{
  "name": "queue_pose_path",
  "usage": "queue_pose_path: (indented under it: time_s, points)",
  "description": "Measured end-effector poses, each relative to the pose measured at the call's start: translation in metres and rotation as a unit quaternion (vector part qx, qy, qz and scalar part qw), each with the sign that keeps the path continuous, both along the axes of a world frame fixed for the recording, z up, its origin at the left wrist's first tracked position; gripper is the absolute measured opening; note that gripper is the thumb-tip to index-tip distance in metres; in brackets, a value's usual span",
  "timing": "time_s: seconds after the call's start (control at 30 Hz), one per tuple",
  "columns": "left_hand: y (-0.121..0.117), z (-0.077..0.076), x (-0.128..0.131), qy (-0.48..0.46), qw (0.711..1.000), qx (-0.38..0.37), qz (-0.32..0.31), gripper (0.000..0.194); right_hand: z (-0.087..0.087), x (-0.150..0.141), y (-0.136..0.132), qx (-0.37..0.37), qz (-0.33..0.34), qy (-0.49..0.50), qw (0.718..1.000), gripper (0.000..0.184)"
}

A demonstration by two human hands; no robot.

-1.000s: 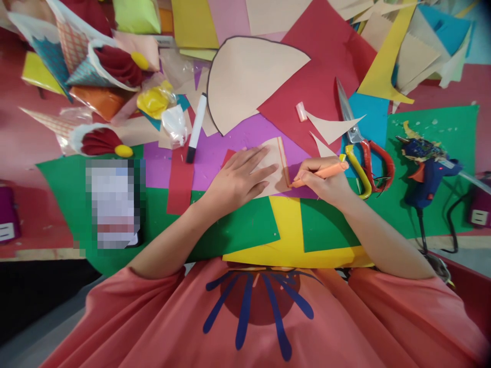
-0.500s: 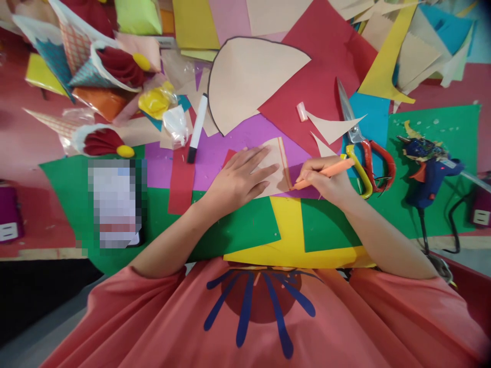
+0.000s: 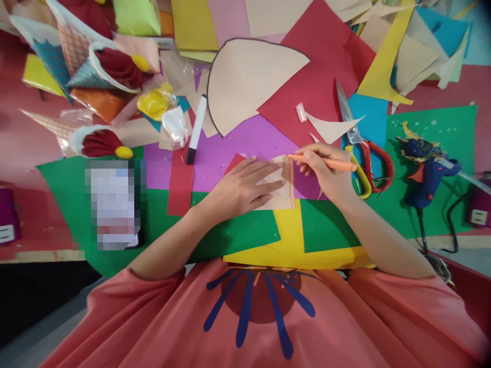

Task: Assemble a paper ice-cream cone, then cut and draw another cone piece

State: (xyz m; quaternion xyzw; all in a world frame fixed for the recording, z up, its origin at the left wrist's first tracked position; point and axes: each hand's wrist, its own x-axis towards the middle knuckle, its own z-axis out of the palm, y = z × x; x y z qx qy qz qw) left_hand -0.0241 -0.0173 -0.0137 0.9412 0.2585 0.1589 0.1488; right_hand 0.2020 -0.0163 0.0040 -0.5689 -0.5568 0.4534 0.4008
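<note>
My left hand (image 3: 247, 186) lies flat, fingers stretched out, on a small beige paper piece (image 3: 282, 191) with orange lines down its right side. In my right hand (image 3: 326, 171) is an orange marker (image 3: 339, 164), its tip at the top right corner of that piece. The marker's pink cap (image 3: 301, 113) lies apart on the red sheet (image 3: 326, 56). Behind my hands rests a beige cone-shaped cutout (image 3: 249, 82) with a dark edge. Scissors (image 3: 364, 153) with red and yellow handles lie just right of my right hand, which hides part of the handle.
A blue glue gun (image 3: 431, 176) with a cord is on the right green sheet (image 3: 460, 133). To the left lie a phone (image 3: 115, 204) with a blurred screen, a white marker (image 3: 197, 128) and paper cones with red filling (image 3: 118, 66). Paper scraps (image 3: 418, 61) cover the back right.
My right hand has moved the orange marker's tip from the lower right of the beige piece up to its top corner. The piece has turned slightly and slid toward me under my left hand.
</note>
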Motion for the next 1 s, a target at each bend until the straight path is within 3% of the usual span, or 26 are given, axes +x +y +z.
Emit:
queue_pose_path:
  time_s: [0.37,1.0]
  points:
    - [-0.0002,-0.001,-0.0005,0.002,0.999,-0.032,0.006,0.034,-0.0066,0.0011,0.001,0.002,0.01,0.0,1.0,0.019]
    - [0.0002,-0.0034,0.0001,-0.02,1.0,-0.013,0.003,0.033,-0.004,0.0011,0.0012,-0.005,0.015,-0.009,1.0,0.02]
